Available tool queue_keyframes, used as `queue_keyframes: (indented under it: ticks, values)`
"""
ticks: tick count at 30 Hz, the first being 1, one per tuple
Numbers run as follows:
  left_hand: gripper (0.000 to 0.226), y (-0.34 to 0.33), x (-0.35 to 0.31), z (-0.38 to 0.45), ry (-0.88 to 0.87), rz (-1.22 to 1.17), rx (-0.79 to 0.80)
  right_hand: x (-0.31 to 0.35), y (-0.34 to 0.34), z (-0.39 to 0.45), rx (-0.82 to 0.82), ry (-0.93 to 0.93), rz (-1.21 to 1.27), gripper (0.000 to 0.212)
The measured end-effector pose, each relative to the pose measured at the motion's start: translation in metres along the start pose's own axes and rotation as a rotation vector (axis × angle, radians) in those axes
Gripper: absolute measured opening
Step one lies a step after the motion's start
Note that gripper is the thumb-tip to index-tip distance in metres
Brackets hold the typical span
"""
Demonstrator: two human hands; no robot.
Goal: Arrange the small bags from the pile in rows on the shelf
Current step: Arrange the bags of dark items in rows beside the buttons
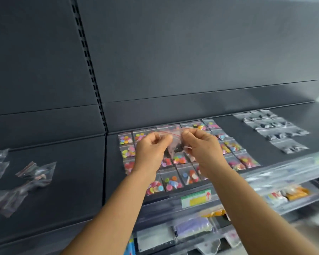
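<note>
A small clear zip bag point(174, 144) with a red seal line and dark bits inside hangs between my two hands above the dark shelf point(81, 172). My left hand point(152, 150) pinches its left top corner and my right hand point(199, 146) pinches its right top corner. Beneath my hands, small bags of colourful round pieces point(171, 182) lie flat in neat rows. A second block of clear bags with dark contents point(276, 129) lies in rows at the right. The loose pile of small bags point(26, 179) sits on the shelf's left section.
A slotted upright point(94, 85) divides the dark back panel. The shelf's front edge carries a clear price strip with a green and yellow label point(196, 197). Lower shelves hold packaged goods point(295, 193) at the bottom right.
</note>
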State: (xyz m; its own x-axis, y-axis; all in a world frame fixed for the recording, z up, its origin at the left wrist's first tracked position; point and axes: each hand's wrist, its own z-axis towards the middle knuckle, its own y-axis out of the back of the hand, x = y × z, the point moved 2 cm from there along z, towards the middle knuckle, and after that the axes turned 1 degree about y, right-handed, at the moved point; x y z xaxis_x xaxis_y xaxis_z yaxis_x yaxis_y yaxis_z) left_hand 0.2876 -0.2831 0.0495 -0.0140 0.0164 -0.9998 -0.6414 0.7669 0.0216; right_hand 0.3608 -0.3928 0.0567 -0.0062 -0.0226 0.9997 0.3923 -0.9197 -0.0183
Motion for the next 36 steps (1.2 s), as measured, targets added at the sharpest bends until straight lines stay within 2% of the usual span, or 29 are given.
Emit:
queue_keyframes:
  ticks: [9,14,19,29,34,36]
  values:
    - [0.013,-0.168,-0.01,-0.012,-0.028,0.046,0.114,0.006,0.168,0.019,-0.047,0.032,0.012,0.019]
    - [0.013,-0.247,-0.009,-0.016,-0.039,0.043,0.163,0.001,0.246,0.022,-0.013,-0.047,-0.057,0.015]
    - [0.012,-0.302,-0.005,-0.015,-0.082,0.052,0.231,0.002,0.297,0.024,-0.121,-0.046,-0.068,0.013]
    - [0.01,-0.414,-0.002,0.032,-0.032,-0.071,0.335,-0.005,0.389,0.084,-0.35,-0.133,0.116,0.007]
    - [0.012,-0.455,-0.005,0.074,-0.048,-0.078,0.31,0.0,0.424,0.133,-0.449,-0.111,0.039,0.005]
    - [0.013,-0.469,-0.009,0.086,-0.051,-0.074,0.332,0.003,0.434,0.15,-0.437,-0.068,-0.014,0.009]
